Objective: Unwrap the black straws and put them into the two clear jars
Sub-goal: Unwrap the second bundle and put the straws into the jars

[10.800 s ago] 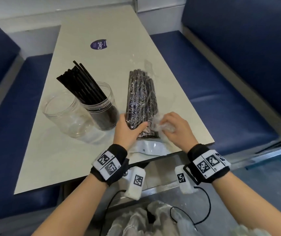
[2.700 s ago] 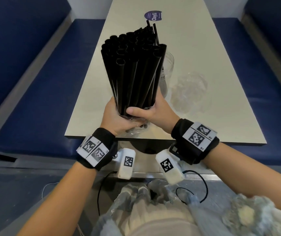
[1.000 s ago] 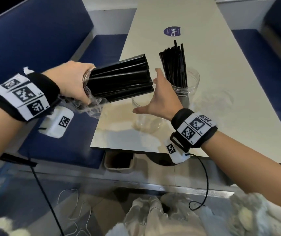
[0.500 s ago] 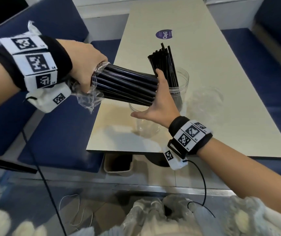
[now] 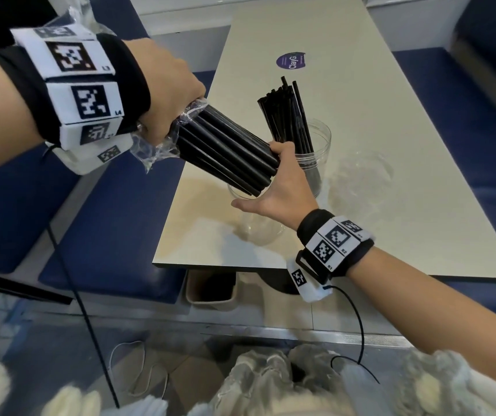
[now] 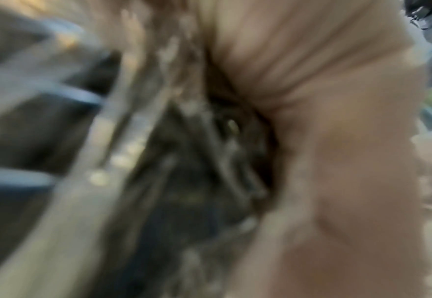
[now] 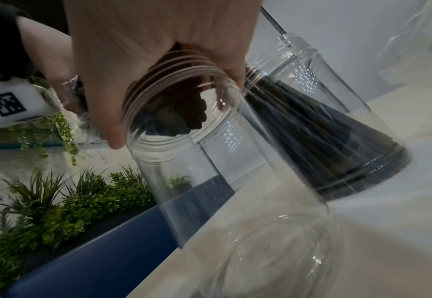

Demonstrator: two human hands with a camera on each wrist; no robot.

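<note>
My left hand (image 5: 174,106) grips a thick bundle of black straws (image 5: 225,148) by its upper end, where the clear wrapper (image 5: 153,145) is still bunched. The bundle slants down to the right, and its free end hangs over the mouth of the empty clear jar (image 5: 249,235). My right hand (image 5: 279,184) lies open against that free end, thumb stretched out below it. The right wrist view shows straw tips just above the empty jar (image 7: 235,181). Behind it stands the second jar (image 5: 316,151), holding thin black straws (image 5: 285,115). The left wrist view is blurred.
A crumpled clear wrapper (image 5: 361,175) lies on the table (image 5: 391,229) to the right of the jars. A purple sticker (image 5: 291,61) sits at the far end. Blue benches (image 5: 105,235) flank the table, and a small bin (image 5: 210,291) stands under its near edge.
My left hand has risen and tipped the bundle from level to slanting down toward the empty jar. My right hand has stayed against the bundle's free end, following it down.
</note>
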